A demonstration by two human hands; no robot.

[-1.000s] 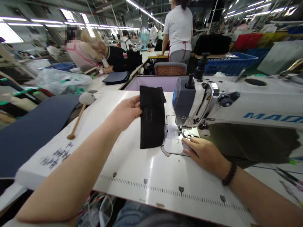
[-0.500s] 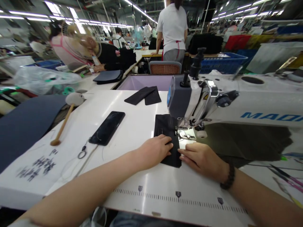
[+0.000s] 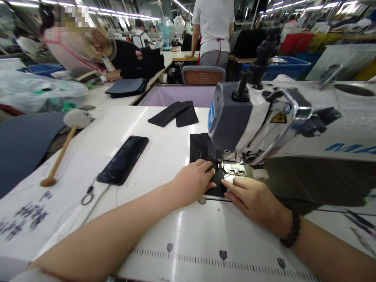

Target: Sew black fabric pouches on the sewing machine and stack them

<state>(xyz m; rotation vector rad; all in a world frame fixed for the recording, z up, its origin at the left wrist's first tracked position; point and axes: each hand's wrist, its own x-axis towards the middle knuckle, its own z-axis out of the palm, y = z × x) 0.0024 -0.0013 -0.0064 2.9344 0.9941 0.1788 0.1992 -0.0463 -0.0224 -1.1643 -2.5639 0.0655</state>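
Observation:
A black fabric piece [image 3: 201, 145] lies on the white table [image 3: 164, 152], its right edge by the presser foot of the sewing machine [image 3: 232, 117]. My left hand [image 3: 195, 180] rests on the fabric with its fingers spread a little, pressing it flat. Just right of it, my right hand [image 3: 252, 196] touches the fabric's near right corner with its fingertips, close to the metal needle plate [image 3: 235, 169]. Whether the right fingertips pinch the edge is hard to see. Two more black pieces [image 3: 173, 113] overlap farther back on the table.
A phone [image 3: 123, 160] with a cable and ring lies on the left, beside a wooden-handled mallet-like tool [image 3: 63, 150]. Scissors [image 3: 362, 223] lie at the far right. Behind the table are a lilac bin [image 3: 179, 96], a chair [image 3: 203, 75] and a standing person [image 3: 214, 31].
The black fabric has slid away from me along the presser foot, its near edge now close to my fingers. Both hands stay on it. The camera view has shifted closer to the machine.

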